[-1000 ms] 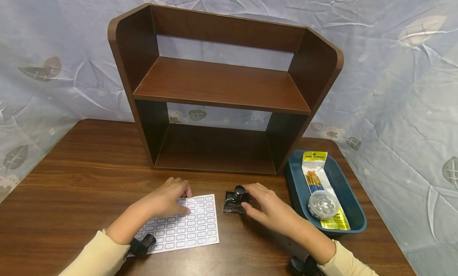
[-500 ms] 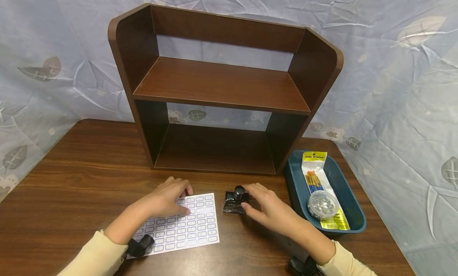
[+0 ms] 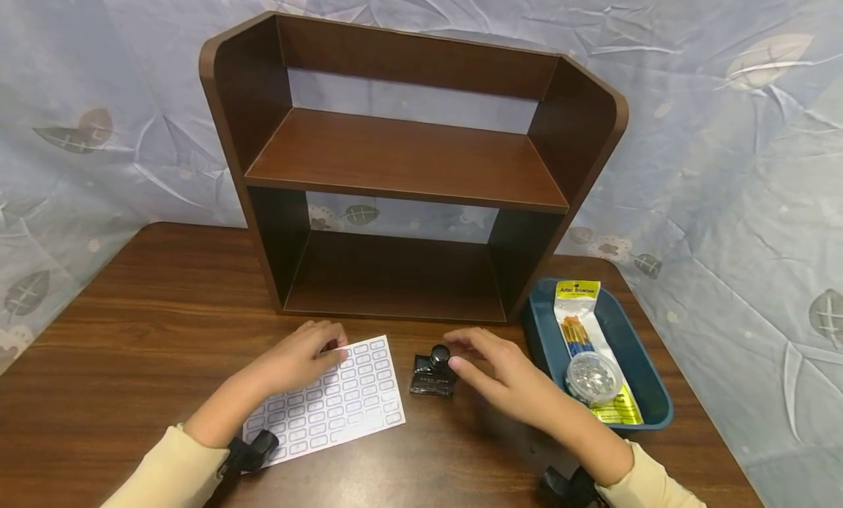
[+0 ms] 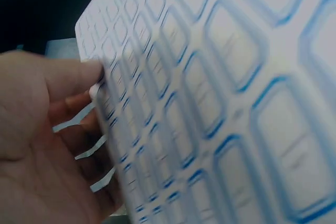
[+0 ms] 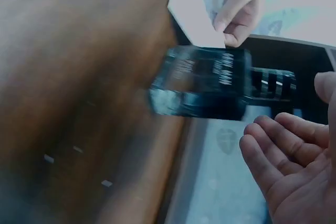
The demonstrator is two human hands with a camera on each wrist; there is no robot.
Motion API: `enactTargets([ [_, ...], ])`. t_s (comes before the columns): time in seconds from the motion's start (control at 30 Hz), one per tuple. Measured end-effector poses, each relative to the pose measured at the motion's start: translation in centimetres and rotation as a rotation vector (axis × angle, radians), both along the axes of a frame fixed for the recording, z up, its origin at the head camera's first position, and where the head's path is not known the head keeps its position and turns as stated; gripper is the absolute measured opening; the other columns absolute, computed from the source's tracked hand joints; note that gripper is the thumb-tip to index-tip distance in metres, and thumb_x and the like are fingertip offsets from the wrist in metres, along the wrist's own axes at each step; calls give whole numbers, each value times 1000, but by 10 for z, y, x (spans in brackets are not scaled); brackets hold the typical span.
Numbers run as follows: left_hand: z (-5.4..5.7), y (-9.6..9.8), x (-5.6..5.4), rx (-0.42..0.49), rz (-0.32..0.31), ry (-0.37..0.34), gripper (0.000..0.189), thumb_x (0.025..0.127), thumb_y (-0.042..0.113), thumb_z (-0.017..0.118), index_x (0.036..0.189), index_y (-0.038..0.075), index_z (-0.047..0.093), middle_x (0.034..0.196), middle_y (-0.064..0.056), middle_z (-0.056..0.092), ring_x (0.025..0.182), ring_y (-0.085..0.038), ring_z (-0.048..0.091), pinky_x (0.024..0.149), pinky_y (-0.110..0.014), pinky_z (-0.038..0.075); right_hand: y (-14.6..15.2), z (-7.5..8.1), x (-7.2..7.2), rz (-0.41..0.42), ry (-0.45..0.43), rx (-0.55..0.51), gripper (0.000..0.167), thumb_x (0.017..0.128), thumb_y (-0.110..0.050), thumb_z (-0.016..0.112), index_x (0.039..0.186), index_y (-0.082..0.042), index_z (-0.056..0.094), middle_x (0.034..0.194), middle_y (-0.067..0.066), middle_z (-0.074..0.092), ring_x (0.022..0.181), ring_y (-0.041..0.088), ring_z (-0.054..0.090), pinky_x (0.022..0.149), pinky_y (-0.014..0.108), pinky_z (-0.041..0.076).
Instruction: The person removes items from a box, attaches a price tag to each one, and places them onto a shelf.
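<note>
Label sheet [image 3: 356, 391]: being pinched at one edge by left hand [image 3: 296, 358]; dark bottle [image 3: 432, 378]: standing beside right hand [image 3: 500, 367], with fingers [image 5: 265, 169] released.

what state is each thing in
white paper label sheet: edge pinched by left hand
black rectangular glass bottle: upright, capped, unheld
blue plastic bin: open, loaded
yellow-white plastic brush packet: lying in bin, seal unclear
clear round plastic tub: on packet, lid unclear
brown wooden bookshelf: upright

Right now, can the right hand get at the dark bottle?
Very likely yes: the right hand is close beside the dark bottle, holding nothing, and nothing shows between them. The left hand pinches the label sheet, out of the way.
</note>
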State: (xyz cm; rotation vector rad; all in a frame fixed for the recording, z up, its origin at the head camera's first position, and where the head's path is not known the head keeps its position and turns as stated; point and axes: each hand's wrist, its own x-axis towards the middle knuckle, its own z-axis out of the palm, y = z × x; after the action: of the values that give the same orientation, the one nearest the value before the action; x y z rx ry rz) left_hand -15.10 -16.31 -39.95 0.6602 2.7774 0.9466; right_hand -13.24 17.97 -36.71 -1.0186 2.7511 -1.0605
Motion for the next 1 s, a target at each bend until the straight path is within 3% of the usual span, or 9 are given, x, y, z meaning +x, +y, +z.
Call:
enactTargets([
  [0.13, 8, 3, -6, 25, 42, 81, 4, 103, 11, 64, 101, 8, 66, 84, 1, 62, 78, -13, 53, 69, -28, 44, 2, 15, -5, -41, 30, -15, 31, 107, -27, 61, 134, -12, 63, 129, 2, 73, 116, 13, 71, 98, 43, 61],
  [0.23, 14, 8, -10, 19, 71, 184, 4, 102, 10, 65, 100, 8, 67, 86, 0, 66, 78, -13, 55, 70, -31, 47, 2, 25, -10, -67, 39, -12, 29, 107, -25, 62, 132, -11, 64, 127, 3, 73, 113, 16, 72, 97, 41, 62],
  [0.43, 27, 17, -21, 6, 96, 326, 4, 102, 9, 66, 99, 9, 69, 87, -2, 68, 75, -14, 55, 70, -33, 50, -1, 39, -23, -84, -5, -39, 28, 103, -21, 67, 128, -8, 66, 122, 7, 75, 109, 20, 73, 95, 38, 63],
  [0.73, 40, 35, -41, 0, 79, 391, 5, 102, 11, 67, 102, 9, 72, 92, -5, 72, 74, -15, 57, 71, -35, 51, -9, 36, -51, -110, -97, -75, 25, 100, -20, 71, 122, -8, 70, 113, 6, 77, 104, 19, 71, 87, 28, 59],
  [1.0, 50, 54, -50, -26, 48, 460, 4, 101, 12, 68, 100, 10, 71, 89, -4, 72, 76, -18, 59, 71, -39, 51, -17, 29, -68, -124, -95, -110, 25, 98, -16, 74, 119, -2, 71, 111, 11, 77, 99, 20, 72, 82, 27, 59],
])
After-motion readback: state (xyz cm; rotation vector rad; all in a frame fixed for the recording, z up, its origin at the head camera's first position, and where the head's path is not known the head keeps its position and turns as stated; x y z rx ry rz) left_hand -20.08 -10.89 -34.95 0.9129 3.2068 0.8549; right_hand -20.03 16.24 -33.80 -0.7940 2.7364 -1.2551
